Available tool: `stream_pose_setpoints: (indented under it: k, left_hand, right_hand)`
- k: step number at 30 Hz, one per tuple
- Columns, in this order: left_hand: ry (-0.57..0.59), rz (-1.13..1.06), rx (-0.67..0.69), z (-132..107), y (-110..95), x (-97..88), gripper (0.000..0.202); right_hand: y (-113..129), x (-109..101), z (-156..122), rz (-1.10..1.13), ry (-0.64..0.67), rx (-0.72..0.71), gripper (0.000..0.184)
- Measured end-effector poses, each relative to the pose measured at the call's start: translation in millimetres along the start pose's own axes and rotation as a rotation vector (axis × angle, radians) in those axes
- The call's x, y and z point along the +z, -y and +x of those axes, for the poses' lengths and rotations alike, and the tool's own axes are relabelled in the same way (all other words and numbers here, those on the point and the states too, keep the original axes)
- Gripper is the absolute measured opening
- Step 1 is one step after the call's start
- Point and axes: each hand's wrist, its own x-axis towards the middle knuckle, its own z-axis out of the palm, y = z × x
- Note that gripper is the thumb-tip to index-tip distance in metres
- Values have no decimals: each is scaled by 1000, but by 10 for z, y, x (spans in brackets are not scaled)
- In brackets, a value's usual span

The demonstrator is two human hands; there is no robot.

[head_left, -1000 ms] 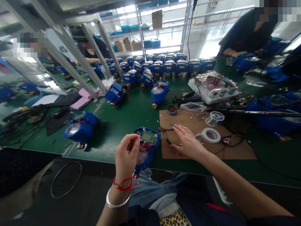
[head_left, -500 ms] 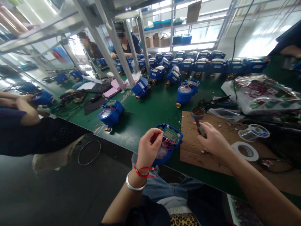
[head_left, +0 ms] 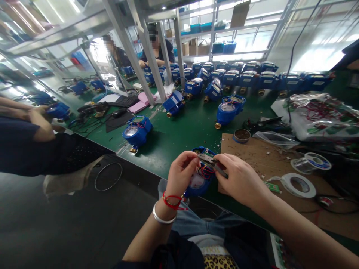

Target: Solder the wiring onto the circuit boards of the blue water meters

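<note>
An open blue water meter [head_left: 199,182] with red wires and a round dial rests at the near edge of the green bench [head_left: 179,134]. My left hand [head_left: 181,175] pinches something small at the meter's top left corner; I cannot make out what. My right hand [head_left: 240,180] is closed round a pair of dark cutters [head_left: 215,166] whose tip points at the meter's wires, close to my left fingers. A silver bangle and a red thread are on my left wrist.
A brown board [head_left: 260,157] holds a small round tin [head_left: 241,135], a solder spool [head_left: 311,162] and a tape roll [head_left: 297,184]. Several blue meters [head_left: 137,131] stand across the bench and in a back row. A bag of wired boards [head_left: 319,116] lies right. People work at left and far back.
My right hand took the cutters off the brown board and brought them left to the meter's wires. My left hand stayed at the meter. The view swung left.
</note>
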Motion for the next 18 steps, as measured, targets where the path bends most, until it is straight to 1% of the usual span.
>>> stream_pose_setpoints:
  k: [5,10,18]
  left_hand:
    - [1,-17,-18,9,-5,-15,16]
    - [16,-29,-18,12,-10,-25,16]
    - [31,-25,-5,10,-13,-31,18]
  right_hand:
    - [24,29,-12,11,-2,10,16]
    - [51,52,0,-4,-28,-12,21]
    - [62,31,9,14,4,7,22]
